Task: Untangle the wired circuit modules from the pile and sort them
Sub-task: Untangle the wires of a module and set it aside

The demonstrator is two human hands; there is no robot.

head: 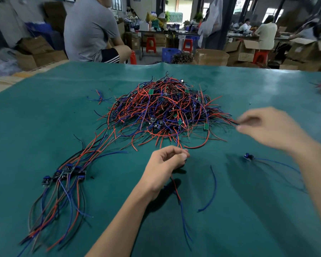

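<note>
Far left of the gripping hands: a sorted row of small dark circuit modules with blue components (63, 175), lying on the green table mat (44, 117), red, blue and black leads trailing toward the near edge.

Centre, just beyond the left fingertips: a tangled pile of red, blue and black wired modules with small green boards (167, 108), largely undiminished.

Left hand (163, 167), near the pile's front edge: fingers curled, thumb and forefinger pinched on thin red and blue wires (176, 190) hanging below the palm; module at their end not visible.

Just right of that grip: a loose curved blue wire (211, 190) lying apart on the mat.

Further right, below the right forearm: a single freed module with a blue component (248, 156), set aside alone, its leads running rightward.

Right hand (267, 127), blurred, at the pile's right fringe: thumb and forefinger closed toward the tips of dark strands (228, 119); contact probable, not certain.

Step in hand, as judged: extraction of one more wired unit, sorting barely begun. Next move likely to call for a slow pull away from the pile, with snagged neighbours restrained, then placement beside the sorted row.
</note>
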